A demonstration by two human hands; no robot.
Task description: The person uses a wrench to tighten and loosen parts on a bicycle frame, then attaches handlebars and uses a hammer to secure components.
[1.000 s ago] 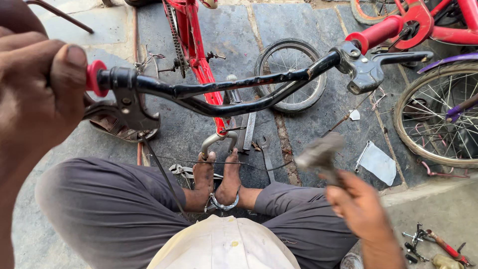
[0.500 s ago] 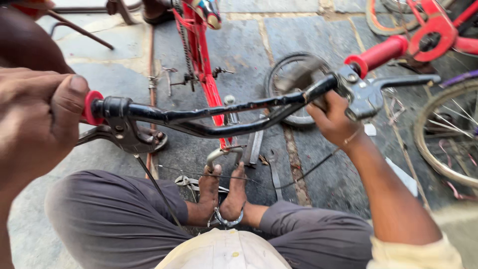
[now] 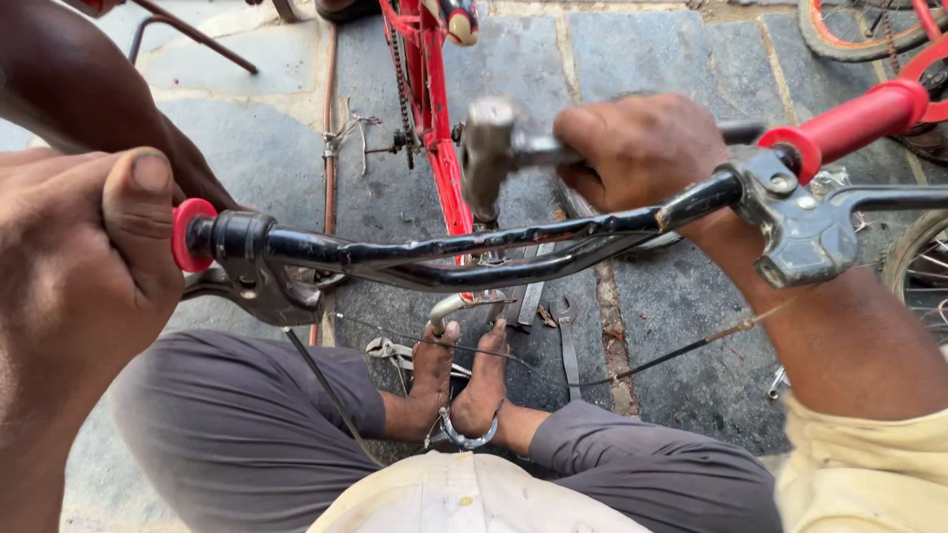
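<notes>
Seated on a stone-paved floor, you grip a black bicycle handlebar at both ends of the job: your left hand is wrapped around the left end, fingers curled close together and the thumb pressed flat just beside the red grip's flange, while your right hand is closed in a fist around the handle of a hammer, fingers pressed together, the metal head blurred and raised just above the bar's middle. The handlebar runs across the view from left to right, over your lap, ending in a red right grip with a grey brake lever clamped beside it. A thin brake cable hangs below. Your bare feet rest together on the paving, a metal ring at the ankles, with spanners lying near them. A red bicycle frame lies beyond the bar.
</notes>
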